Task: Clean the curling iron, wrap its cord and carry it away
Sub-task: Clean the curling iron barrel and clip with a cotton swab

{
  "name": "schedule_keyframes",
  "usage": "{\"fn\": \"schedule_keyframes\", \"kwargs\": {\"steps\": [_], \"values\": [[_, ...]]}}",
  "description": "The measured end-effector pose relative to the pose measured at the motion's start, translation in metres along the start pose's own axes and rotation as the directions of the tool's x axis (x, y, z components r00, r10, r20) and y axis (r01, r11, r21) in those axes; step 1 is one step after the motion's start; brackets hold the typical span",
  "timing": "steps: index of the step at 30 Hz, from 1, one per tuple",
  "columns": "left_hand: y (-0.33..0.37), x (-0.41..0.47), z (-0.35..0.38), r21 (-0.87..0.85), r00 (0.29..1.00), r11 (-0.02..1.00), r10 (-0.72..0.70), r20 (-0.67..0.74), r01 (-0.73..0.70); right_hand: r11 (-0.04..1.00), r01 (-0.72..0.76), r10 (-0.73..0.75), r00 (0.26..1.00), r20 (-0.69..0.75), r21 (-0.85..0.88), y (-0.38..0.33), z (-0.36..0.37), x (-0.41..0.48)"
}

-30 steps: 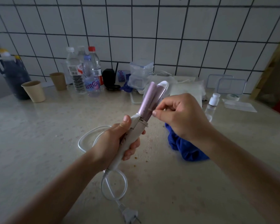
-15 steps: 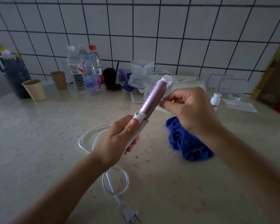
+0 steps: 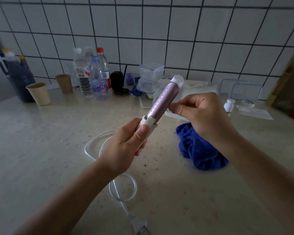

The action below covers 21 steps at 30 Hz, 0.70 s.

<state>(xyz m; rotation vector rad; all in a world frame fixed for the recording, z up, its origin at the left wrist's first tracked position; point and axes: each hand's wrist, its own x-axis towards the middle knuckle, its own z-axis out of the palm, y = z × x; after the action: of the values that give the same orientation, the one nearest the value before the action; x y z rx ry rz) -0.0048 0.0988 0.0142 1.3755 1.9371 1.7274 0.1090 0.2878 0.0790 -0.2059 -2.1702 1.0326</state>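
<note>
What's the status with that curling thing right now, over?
Left hand gripping curling iron by its handle, barrel up. Right hand pinched at the barrel's side. Cord loose on counter, unwrapped. Blue cloth lying unused. Nothing in the way.

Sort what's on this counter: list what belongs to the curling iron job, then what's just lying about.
Part of the job:
curling iron, handle held in the left hand
right hand, pinching at the barrel
white cord and plug, loose on the counter
blue cloth

Just lying about:
paper cups
water bottles
dark jug
clear containers
small white bottle
</note>
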Motion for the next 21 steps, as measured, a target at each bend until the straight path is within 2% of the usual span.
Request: {"fn": "schedule_keyframes", "kwargs": {"steps": [9, 16, 21], "values": [[-0.0012, 0.0018, -0.0006, 0.002, 0.999, 1.000, -0.030, -0.024, 0.030, 0.999, -0.045, 0.044, 0.993, 0.111, 0.000, 0.0001, -0.0015, -0.0047], [-0.0003, 0.0001, 0.0003, 0.012, 1.000, 1.000, -0.015, -0.016, 0.016, 0.995, -0.104, 0.103, 0.993, 0.060, 0.007, -0.0022, -0.0004, -0.0040], [0.0006, 0.0012, -0.0018, 0.006, 0.999, 1.000, -0.019, -0.027, 0.019, 0.992, -0.103, 0.095, 0.991, 0.094, 0.078, 0.0017, 0.0068, -0.0076]]}}
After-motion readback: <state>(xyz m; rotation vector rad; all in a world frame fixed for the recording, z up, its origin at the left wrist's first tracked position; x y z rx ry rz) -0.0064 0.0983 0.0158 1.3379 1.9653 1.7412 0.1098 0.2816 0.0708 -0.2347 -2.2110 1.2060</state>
